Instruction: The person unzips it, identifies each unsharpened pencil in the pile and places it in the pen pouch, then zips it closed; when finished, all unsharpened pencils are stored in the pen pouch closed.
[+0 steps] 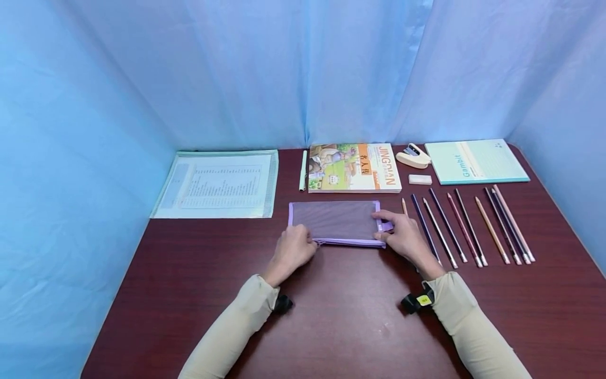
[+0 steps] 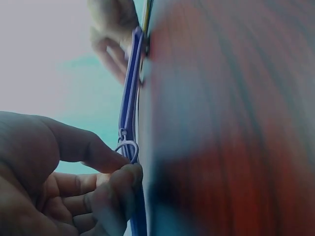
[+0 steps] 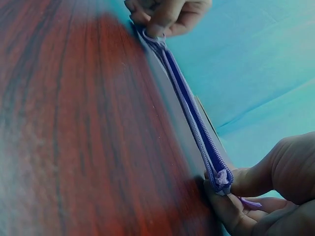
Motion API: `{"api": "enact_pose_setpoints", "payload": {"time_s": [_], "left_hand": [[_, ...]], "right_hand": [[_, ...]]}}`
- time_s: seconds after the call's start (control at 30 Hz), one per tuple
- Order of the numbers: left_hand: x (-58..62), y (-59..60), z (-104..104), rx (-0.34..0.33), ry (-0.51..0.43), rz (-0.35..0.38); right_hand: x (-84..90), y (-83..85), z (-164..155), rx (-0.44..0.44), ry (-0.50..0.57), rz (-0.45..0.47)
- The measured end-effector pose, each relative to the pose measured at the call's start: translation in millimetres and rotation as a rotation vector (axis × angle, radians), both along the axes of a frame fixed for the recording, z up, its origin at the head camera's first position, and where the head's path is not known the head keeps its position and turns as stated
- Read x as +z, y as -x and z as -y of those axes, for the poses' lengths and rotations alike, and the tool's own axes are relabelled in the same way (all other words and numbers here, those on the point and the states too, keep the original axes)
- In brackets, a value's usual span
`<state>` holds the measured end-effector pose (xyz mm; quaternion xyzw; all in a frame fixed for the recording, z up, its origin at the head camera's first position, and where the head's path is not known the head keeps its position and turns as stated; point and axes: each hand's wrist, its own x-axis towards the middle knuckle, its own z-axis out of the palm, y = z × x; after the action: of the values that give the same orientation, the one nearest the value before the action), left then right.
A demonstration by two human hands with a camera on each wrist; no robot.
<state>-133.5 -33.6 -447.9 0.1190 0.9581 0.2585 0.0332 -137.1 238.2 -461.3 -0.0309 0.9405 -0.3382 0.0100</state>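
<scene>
Head view first: the purple mesh zip pouch (image 1: 333,218) lies flat mid-table, zipper edge toward the person, just in front of the illustrated paperback (image 1: 352,167). The left hand (image 1: 294,248) is in at the near left corner, fingers curled there; the right hand (image 1: 406,237) has the right end, thumb and fingers spread along that edge by the purple loop tab (image 1: 387,226). Pencils (image 1: 464,229) are fanned out to the right, with a white eraser (image 1: 420,179), a cream stapler (image 1: 412,160) and the Gambit notebook (image 1: 478,162) behind them. A pale green pen (image 1: 303,169) sits left of the paperback, and the document folder (image 1: 213,184) lies far left.

Over to the left wrist, and it's a neat pinch: left thumb and fingertips clamped together on the zipper's ring pull (image 2: 136,149). The right hand shows at the pouch's far end.

Now the right wrist: the zipper teeth (image 3: 198,111) stand parted along the stretch between the hands! Right thumb and finger are clamped on the pouch's end, the left hand pinching up at the ring.
</scene>
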Motion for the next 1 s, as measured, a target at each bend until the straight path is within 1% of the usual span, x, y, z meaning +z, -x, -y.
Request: {"api": "enact_pose_setpoints", "payload": {"time_s": [0.07, 0.23, 0.3, 0.37, 0.47, 0.53, 0.67, 0.73, 0.8, 0.87, 0.93, 1.0], "left_hand": [[0.4, 1.3, 13, 0.034, 0.022, 0.003], [0.1, 4.5, 45, 0.111, 0.075, -0.024], [0.0, 5.8, 56, 0.137, 0.083, -0.024], [0.1, 6.8, 64, 0.145, 0.083, -0.005], [0.1, 8.6, 71, 0.133, 0.077, 0.017], [-0.1, 9.1, 74, 0.11, 0.08, 0.04], [2.3, 10.1, 77, 0.044, 0.082, 0.092], [7.3, 10.8, 78, -0.005, 0.086, 0.13], [13.7, 12.0, 78, -0.055, 0.094, 0.142], [21.2, 12.7, 76, -0.113, 0.091, 0.132], [25.9, 14.0, 71, -0.187, 0.092, 0.085], [27.2, 16.4, 64, -0.272, 0.093, 0.034]], "right_hand": [[-0.3, 0.1, 0, 0.0, -0.001, 0.006], [0.3, 0.5, 0, -0.008, -0.006, 0.017], [0.7, 0.5, 0, -0.011, -0.01, 0.015], [1.0, 0.5, 0, -0.013, -0.013, 0.008], [1.4, 1.0, 0, -0.014, -0.011, -0.002], [1.7, 1.5, 0, -0.014, -0.007, 0.001], [2.5, 2.5, 1, -0.011, 0.008, 0.027], [3.5, 2.5, 1, -0.01, 0.014, 0.04], [4.4, 2.3, 1, -0.009, 0.022, 0.051], [5.0, 2.4, 2, -0.006, 0.026, 0.059], [4.8, 2.6, 2, -0.006, 0.028, 0.061], [4.1, 2.9, 2, -0.005, 0.033, 0.062]]}}
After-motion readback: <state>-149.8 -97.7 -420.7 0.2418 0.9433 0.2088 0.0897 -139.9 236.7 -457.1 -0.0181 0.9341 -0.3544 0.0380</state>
